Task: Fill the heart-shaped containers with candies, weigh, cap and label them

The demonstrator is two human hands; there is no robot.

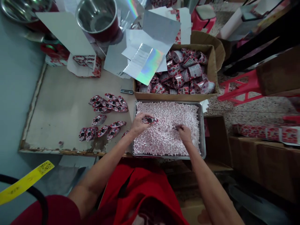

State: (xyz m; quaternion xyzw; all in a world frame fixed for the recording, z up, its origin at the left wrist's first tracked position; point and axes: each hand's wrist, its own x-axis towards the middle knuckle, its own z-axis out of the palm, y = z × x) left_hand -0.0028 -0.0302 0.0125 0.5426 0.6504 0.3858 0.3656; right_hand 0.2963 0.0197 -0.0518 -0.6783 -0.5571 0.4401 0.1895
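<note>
A metal tray full of small white and pinkish pellets lies in front of me. Over its left side, my left hand is closed around a small red-printed pouch, with a dark opening showing on top. My right hand is closed low over the pellets at the right. A small dark object sticks out from its fingertips, too small to name. Left of the tray, several similar filled-looking pouches stand in loose groups on the table.
Behind the tray stands a cardboard box of printed pouches, with silvery sheets overlapping its left edge. A small scale, an open carton and a steel bowl are farther left. A pink stool is at right.
</note>
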